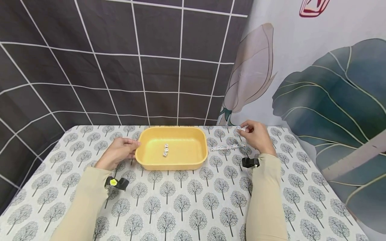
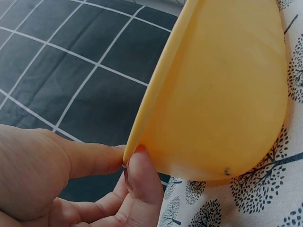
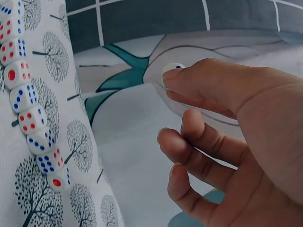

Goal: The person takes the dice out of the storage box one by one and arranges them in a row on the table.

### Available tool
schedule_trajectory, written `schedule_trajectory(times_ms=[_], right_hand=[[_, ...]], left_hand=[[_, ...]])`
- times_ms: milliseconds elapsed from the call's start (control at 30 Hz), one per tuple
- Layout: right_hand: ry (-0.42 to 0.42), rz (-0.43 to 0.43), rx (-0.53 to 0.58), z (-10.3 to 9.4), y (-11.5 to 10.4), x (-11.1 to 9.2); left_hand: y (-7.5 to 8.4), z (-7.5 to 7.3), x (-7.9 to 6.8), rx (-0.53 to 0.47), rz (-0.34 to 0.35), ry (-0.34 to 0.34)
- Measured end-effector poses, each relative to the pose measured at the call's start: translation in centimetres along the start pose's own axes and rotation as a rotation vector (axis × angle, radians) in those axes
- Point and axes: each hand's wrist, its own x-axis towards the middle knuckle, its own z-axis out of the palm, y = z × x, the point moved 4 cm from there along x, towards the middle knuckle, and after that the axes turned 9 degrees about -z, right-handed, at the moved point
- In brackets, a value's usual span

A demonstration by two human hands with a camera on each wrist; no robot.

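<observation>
A yellow oblong basin [image 1: 173, 166] sits on the table, and inside it are three white dice [image 1: 166, 150] close together. My left hand [image 1: 119, 152] pinches the basin's left rim between thumb and finger, seen closely in the left wrist view. To the right of the basin runs a row of dice [image 1: 227, 147], white with red and blue dots, set side by side. Above the row's far side, my right hand [image 1: 256, 135] pinches a white die [image 3: 173, 70] between thumb and forefinger. Most of that die is hidden behind the thumb; the other fingers curl loosely.
A white cloth [image 1: 181, 201] printed with black trees covers the table. Behind it hangs a dark cloth [image 1: 159, 73] with a white grid, and at the right a pale curtain [image 1: 289, 60] with large flower and leaf prints closes off the side.
</observation>
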Motion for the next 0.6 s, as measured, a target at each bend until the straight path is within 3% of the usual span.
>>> schedule_trajectory(times_ms=[600], right_hand=[[-0.021, 0.099, -0.023, -0.5, 2.1, -0.9]], left_hand=[[-0.1, -0.1, 0.2, -0.008, -0.007, 0.000]])
